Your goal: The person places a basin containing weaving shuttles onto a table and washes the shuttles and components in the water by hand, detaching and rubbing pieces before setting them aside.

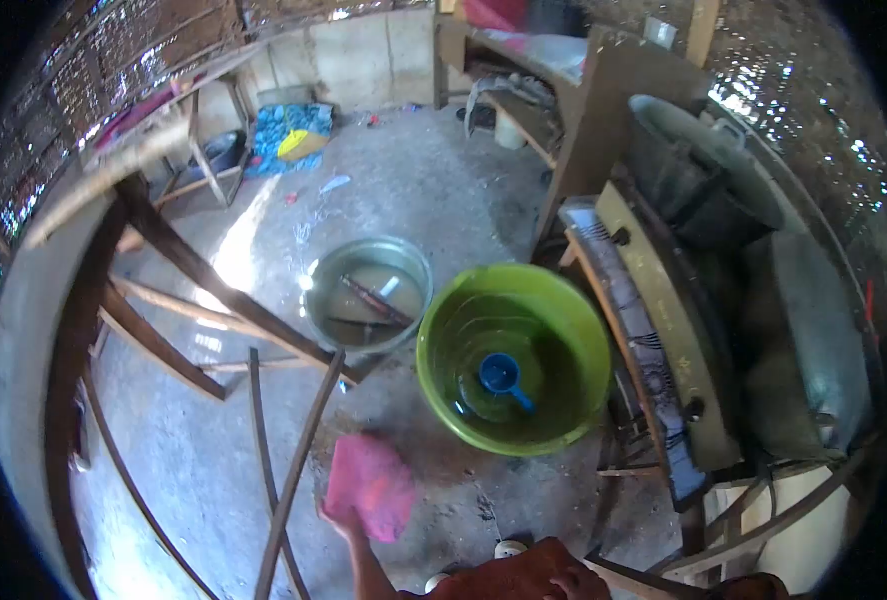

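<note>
My left hand (pixel 342 522) is low in the view, closed on the lower left edge of a pink cloth (pixel 372 487), which hangs above the concrete floor. At the bottom edge, my right hand (pixel 569 582) is dark and partly cut off against reddish-brown clothing; its fingers are not clear. Ahead of the cloth stands a metal basin (pixel 423 262) with cloudy water and long dark objects. Beside it, a large green basin (pixel 596 340) holds water and a blue dipper (pixel 501 374).
Wooden poles and legs (pixel 304 450) stand at the left. A wooden shelf (pixel 579 130) and a yellowish board (pixel 664 320) are on the right. Near the back wall, a blue patterned cloth (pixel 272 130) lies on the floor beside a dark tub (pixel 222 152).
</note>
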`<move>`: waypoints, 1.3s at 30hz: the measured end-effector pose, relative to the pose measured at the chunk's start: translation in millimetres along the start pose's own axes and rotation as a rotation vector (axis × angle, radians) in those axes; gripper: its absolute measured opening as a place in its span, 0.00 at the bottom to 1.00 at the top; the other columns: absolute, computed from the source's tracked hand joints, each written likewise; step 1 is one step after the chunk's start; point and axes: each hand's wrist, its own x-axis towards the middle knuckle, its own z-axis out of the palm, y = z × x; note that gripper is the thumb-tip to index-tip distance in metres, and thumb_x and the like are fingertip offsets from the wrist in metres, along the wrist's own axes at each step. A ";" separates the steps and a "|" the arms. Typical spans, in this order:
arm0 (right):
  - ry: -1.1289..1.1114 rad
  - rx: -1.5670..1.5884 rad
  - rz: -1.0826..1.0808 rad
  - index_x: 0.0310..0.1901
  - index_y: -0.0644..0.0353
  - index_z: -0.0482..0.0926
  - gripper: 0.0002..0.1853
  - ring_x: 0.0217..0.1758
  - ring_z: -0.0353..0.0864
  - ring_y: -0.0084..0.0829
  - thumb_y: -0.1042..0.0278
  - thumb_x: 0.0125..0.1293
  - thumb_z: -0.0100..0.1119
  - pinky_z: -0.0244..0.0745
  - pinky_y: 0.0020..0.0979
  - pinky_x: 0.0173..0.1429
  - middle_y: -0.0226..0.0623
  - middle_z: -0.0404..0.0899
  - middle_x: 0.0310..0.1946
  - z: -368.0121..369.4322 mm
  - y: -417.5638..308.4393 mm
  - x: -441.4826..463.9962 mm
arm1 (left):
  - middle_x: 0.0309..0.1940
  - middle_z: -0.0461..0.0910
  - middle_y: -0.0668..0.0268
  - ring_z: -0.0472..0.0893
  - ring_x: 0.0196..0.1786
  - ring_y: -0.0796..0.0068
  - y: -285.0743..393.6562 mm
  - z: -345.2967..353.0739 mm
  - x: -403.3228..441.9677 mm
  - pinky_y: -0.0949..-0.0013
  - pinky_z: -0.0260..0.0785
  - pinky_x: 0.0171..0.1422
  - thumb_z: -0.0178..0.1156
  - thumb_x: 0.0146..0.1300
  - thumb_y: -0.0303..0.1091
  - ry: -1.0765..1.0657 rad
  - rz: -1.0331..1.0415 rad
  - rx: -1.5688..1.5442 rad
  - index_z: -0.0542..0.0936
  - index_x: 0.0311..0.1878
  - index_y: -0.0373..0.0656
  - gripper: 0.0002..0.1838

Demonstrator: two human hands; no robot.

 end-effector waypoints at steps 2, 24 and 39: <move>-0.026 -0.030 0.037 0.50 0.57 0.72 0.21 0.54 0.67 0.51 0.52 0.61 0.53 0.65 0.49 0.56 0.51 0.66 0.54 -7.4 -9.5 -14.6 | 0.58 0.66 0.53 0.69 0.57 0.58 49.8 4.2 -36.9 0.60 0.62 0.63 0.49 0.49 0.15 -0.208 0.170 -0.251 0.60 0.63 0.37 0.33; 1.192 0.662 0.803 0.41 0.63 0.79 0.11 0.36 0.79 0.27 0.75 0.55 0.56 0.74 0.30 0.41 0.35 0.81 0.33 -633.0 49.9 -267.9 | 0.58 0.66 0.52 0.65 0.61 0.53 722.2 -110.2 -442.8 0.60 0.60 0.63 0.54 0.56 0.24 -1.786 1.150 -0.083 0.69 0.57 0.41 0.23; 1.777 0.895 1.140 0.44 0.62 0.77 0.13 0.34 0.78 0.31 0.70 0.58 0.54 0.72 0.34 0.35 0.37 0.79 0.32 -483.6 339.4 -574.2 | 0.54 0.69 0.53 0.70 0.54 0.51 758.7 -31.7 -383.2 0.58 0.67 0.55 0.53 0.56 0.23 -1.596 1.035 0.227 0.68 0.57 0.41 0.23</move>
